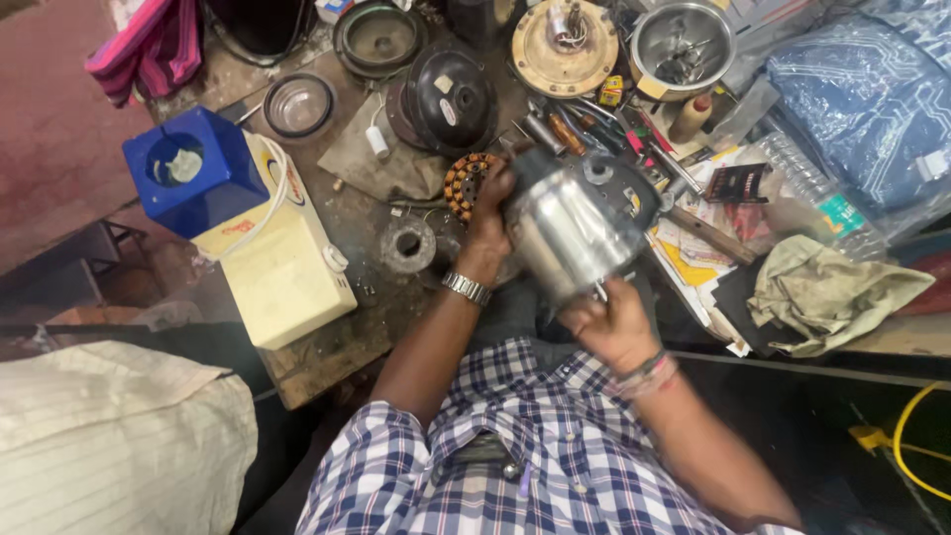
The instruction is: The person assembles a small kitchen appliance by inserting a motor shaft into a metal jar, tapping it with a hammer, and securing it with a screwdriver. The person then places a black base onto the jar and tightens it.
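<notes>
— Both hands grip the steel jar (573, 230): left hand (489, 210) closed on its left side, right hand (611, 322) clasped under its near end.

— How does it look?

— Shiny, round-bodied, with a dark base fitting at the far end. It's held above the cluttered surface (367, 213), between the blue-and-cream appliance (243, 223) on the left and the crumpled rag (827, 292) on the right.

— Which way does it lie?

— Tilted; its long axis runs from near-left to far-right, dark end pointing away.
</notes>
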